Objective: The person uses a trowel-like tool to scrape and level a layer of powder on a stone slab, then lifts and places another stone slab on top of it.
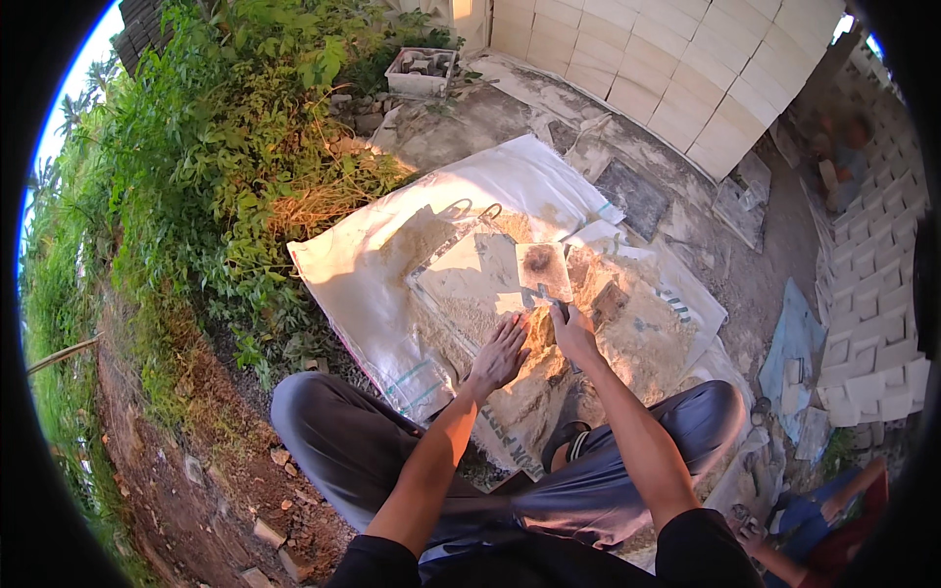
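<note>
My left hand [501, 355] lies with its fingers stretched out at the near edge of a pale flat slab [456, 279]. Close by on the right, my right hand [572, 331] is closed round a small hand tool [536, 296] with a grey metal end; its exact kind is hard to make out. The tool's end is over the near edge of a square pale tile [545, 263] with a dark brown patch. Slab and tile lie on a spread white woven sack [358, 250] covered with sandy powder. A brownish stone block [610, 302] sits right of my right hand.
Green bushes [245, 147] line the left side. A white crate [421, 73] stands at the back, beside a wall of pale blocks [627, 59]. Stacked pale tiles [872, 314] rise at the right. Another person [833, 519] is at the lower right, another [848, 157] farther back.
</note>
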